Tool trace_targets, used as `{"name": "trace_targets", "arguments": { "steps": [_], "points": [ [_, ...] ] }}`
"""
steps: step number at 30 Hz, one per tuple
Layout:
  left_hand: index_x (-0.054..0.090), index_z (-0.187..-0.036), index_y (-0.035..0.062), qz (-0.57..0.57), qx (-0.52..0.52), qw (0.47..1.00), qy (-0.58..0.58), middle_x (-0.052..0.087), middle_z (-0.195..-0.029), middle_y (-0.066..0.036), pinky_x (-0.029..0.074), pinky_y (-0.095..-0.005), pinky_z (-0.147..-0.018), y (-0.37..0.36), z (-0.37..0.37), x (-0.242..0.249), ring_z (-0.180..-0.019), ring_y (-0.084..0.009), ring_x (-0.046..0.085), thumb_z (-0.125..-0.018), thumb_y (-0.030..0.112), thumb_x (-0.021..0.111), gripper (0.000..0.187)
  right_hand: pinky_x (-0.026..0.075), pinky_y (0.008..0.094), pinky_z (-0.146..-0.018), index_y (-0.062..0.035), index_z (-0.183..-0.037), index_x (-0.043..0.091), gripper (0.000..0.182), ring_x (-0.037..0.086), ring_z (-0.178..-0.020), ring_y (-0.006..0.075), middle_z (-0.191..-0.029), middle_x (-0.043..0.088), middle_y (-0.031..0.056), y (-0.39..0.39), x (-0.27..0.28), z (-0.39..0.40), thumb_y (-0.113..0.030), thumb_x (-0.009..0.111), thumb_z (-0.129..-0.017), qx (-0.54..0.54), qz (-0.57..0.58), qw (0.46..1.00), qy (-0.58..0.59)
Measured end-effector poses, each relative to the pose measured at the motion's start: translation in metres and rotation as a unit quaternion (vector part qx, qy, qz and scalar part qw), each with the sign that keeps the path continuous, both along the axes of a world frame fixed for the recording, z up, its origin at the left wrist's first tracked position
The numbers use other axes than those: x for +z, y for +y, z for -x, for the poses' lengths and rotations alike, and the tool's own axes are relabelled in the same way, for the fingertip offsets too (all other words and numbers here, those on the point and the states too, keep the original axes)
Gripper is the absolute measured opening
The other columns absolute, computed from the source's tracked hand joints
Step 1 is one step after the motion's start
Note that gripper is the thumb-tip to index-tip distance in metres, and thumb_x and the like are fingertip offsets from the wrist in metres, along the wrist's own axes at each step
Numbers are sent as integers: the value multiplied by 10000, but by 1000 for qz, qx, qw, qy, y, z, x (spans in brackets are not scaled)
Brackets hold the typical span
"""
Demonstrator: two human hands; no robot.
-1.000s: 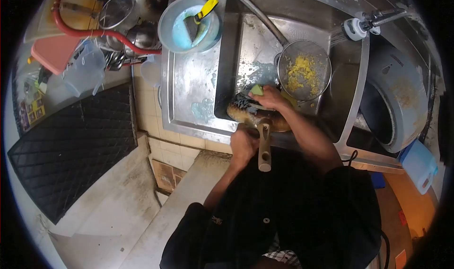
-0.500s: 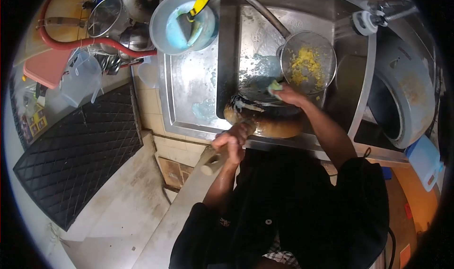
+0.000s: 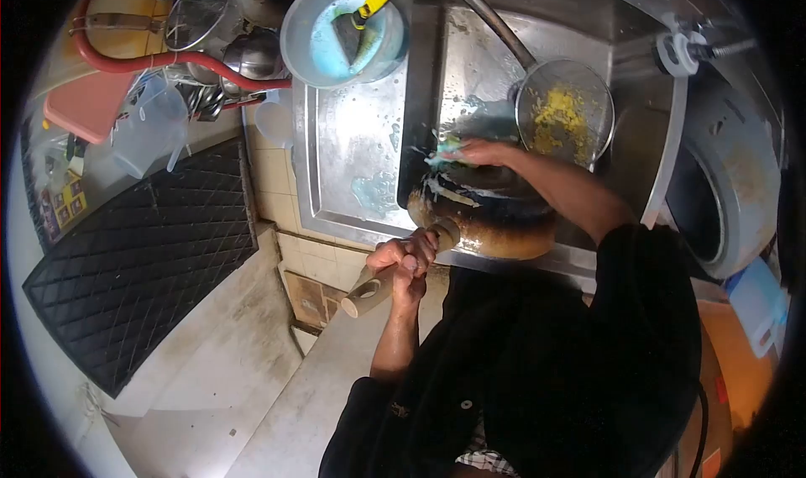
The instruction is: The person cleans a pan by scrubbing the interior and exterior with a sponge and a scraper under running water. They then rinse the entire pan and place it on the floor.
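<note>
A frying pan with a scorched brown and black outside rests tilted at the sink's front edge. My left hand is closed around its light wooden handle, which has a hole near the end. In my right hand is a soapy greenish sponge, held at the far side of the pan, with suds and drops around it. White foam streaks the pan's blackened part. The pan's inside is mostly hidden.
Behind my right hand, a round strainer with yellow food bits sits in the steel sink. A tub of bluish soapy water holds a yellow-handled scraper. A large grey pot stands at right.
My right hand has moved left with the sponge, from beside the strainer to the pan's far side. My left hand keeps its hold on the handle. The view has shifted slightly.
</note>
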State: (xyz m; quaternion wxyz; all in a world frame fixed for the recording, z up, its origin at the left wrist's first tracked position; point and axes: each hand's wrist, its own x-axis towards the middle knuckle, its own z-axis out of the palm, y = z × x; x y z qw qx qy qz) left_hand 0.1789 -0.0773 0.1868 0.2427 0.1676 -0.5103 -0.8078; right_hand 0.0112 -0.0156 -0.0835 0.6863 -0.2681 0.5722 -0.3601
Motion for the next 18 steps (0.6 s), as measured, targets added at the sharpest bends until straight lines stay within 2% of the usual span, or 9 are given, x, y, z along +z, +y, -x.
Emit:
{"name": "trace_targets", "arguments": {
  "steps": [3,5,8,10,11,13,15,17,18],
  "points": [
    [339,-665,104,-4,4,1000,-2,322,-484,13,344,-372,-610,0,-3,1,-448,-140,314,-869,129,512,269,344,342,-1004,-156,-1387,430,602,443,-1201,207,-1277,517,93,68,6,20,-548,445,-930,-14,-112,994,-2],
    [336,-666,104,-27,25,999,18,323,-478,11,348,-381,-612,-3,-5,3,-444,-142,313,-879,151,499,272,368,406,-1003,-168,-1332,487,631,472,-1184,252,-1290,509,89,123,44,16,-615,460,-886,-188,-217,952,-103],
    [340,-690,110,-29,34,999,24,303,-458,-2,357,-384,-636,-18,-10,-9,-432,-142,302,-862,139,457,210,428,413,-946,-133,-1309,487,571,508,-1134,244,-1290,507,78,200,61,-23,-538,484,-907,-294,-145,935,-133],
    [324,-670,124,-34,42,998,21,306,-455,-7,360,-382,-639,-21,-7,-11,-424,-141,302,-856,133,449,224,459,419,-902,-100,-1275,506,452,523,-1128,284,-1291,505,134,206,87,-60,-391,497,-929,-542,-202,792,-194],
    [324,-670,124,-34,39,998,23,306,-455,-7,360,-382,-639,-19,-6,-11,-424,-141,302,-856,133,449,224,459,419,-902,-100,-1275,506,452,523,-1128,284,-1291,505,134,204,93,-68,-391,497,-929,-545,-199,791,-194],
    [318,-661,131,-23,54,998,19,310,-453,-6,361,-376,-638,-15,0,-12,-419,-135,298,-857,139,450,237,458,423,-902,-70,-1218,543,362,519,-1129,368,-1255,514,206,193,102,-82,-237,499,-900,-352,-282,864,225],
    [311,-660,136,-1,41,999,27,312,-453,-4,358,-373,-636,-13,6,-10,-416,-132,294,-860,148,460,250,454,460,-886,-25,-1123,589,331,560,-1015,436,-1060,608,241,168,111,-106,-150,492,-832,-293,-87,742,597],
    [302,-655,139,2,29,999,25,311,-454,-4,352,-369,-629,-13,3,-12,-413,-136,290,-861,148,471,267,443,467,-896,-15,-1136,577,329,556,-1022,433,-1085,600,246,160,124,-100,-157,493,-852,-505,36,778,373],
    [298,-666,142,8,4,1000,22,304,-454,-1,343,-363,-615,-16,3,-13,-419,-135,279,-861,147,479,266,443,467,-896,-15,-1136,577,329,556,-1022,433,-1085,600,246,167,110,-95,-157,493,-852,-509,36,775,373]
  ]
}}
